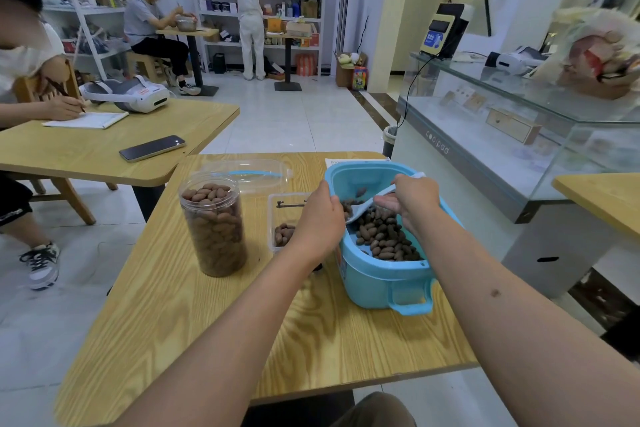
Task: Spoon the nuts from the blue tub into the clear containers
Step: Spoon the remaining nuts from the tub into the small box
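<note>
Left of centre on the table (207, 322) stands the jar (213, 229), upright and nearly full of nuts. Just right of it, the low box (282, 218) holds only a few. The left hand (320, 218) curls over the tub (381, 274) rim, tipping it. Right of centre, the right hand (414, 199) grips the spoon (363, 208), its long axis running from upper right down to lower left, bowl towards the box, among the nuts (384, 239). Tilted too far, the tub could slide or spill; an overloaded spoon might drop nuts crossing the rim.
</note>
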